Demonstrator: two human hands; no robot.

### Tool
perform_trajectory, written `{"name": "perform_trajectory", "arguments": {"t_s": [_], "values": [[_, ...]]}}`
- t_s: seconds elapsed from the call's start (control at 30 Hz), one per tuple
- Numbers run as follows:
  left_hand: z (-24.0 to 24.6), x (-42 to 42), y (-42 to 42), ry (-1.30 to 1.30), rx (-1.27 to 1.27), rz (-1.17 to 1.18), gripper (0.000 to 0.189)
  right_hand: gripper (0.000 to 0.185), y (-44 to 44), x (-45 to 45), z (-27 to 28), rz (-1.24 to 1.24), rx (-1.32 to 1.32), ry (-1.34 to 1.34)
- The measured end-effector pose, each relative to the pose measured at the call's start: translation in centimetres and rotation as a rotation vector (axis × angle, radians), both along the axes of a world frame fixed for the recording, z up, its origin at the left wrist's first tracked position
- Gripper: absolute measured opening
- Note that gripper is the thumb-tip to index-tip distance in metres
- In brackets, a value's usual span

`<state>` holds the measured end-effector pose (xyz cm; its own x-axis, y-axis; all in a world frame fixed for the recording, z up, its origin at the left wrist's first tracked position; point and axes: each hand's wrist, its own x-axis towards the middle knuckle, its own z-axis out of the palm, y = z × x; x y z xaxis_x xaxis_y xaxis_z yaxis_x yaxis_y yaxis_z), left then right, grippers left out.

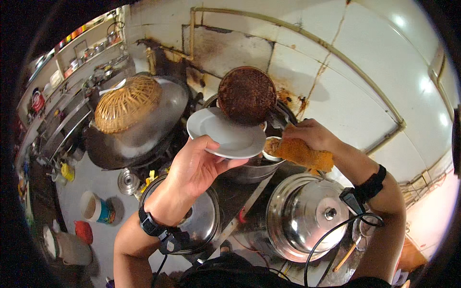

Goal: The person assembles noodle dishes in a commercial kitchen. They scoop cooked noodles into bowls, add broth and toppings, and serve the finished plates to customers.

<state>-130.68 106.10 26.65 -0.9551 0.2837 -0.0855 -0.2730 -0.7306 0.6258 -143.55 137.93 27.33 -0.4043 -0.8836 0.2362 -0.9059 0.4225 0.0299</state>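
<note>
My left hand (196, 167) grips the near rim of a white plate (227, 131), thumb on top and fingers beneath. Just beyond the plate, a small pan (247, 95) is tipped up, its brown-black, crusted underside facing me. The pan's metal handle (280, 117) runs towards my right hand (309, 135), which is closed around it with an orange-brown cloth (311, 154) hanging below. The pan's lower edge overlaps the plate in view; whether they touch I cannot tell. Behind them stands a large metal pot (248, 171) with a white bowl (272, 148) in it, partly hidden by the cloth.
At left, a woven bamboo basket (128, 104) rests on a large wok (144, 135). Shiny domed lids cover pots near me, one at right (306, 216) and one at left (201, 219). A stained tiled wall (234, 50) rises behind. A bucket (94, 207) stands on the floor.
</note>
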Motion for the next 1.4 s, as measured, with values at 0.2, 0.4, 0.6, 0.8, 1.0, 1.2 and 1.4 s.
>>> {"name": "perform_trajectory", "arguments": {"t_s": [0.2,0.4,0.6,0.8,1.0,1.2,1.4], "values": [[1.3,-0.8,3.3,0.097,0.072,-0.024,0.047,0.023,0.6,2.5,5.7,-0.491,-0.049,-0.248],[1.4,-5.2,6.1,0.024,0.245,-0.038,0.041,0.033,-1.0,8.3,6.8,-0.837,-0.11,0.249],[3.2,-6.2,7.3,0.084,0.4,0.037,0.037,0.027,-2.2,10.0,3.5,-0.811,-0.187,0.565],[3.7,-3.1,6.5,0.157,0.443,-0.013,0.043,0.026,-2.4,12.3,3.2,-0.79,-0.268,0.613],[4.5,1.0,5.7,0.169,0.444,-0.116,0.048,0.024,-2.5,17.8,6.0,-0.791,-0.292,0.623],[3.7,5.4,5.6,0.13,0.427,-0.438,0.058,0.028,-3.0,27.7,7.1,-1.076,-0.385,0.469],[1.1,12.0,7.3,0.084,0.387,-0.772,0.062,0.035,-2.4,39.8,5.5,-1.433,-0.624,0.262]]}}
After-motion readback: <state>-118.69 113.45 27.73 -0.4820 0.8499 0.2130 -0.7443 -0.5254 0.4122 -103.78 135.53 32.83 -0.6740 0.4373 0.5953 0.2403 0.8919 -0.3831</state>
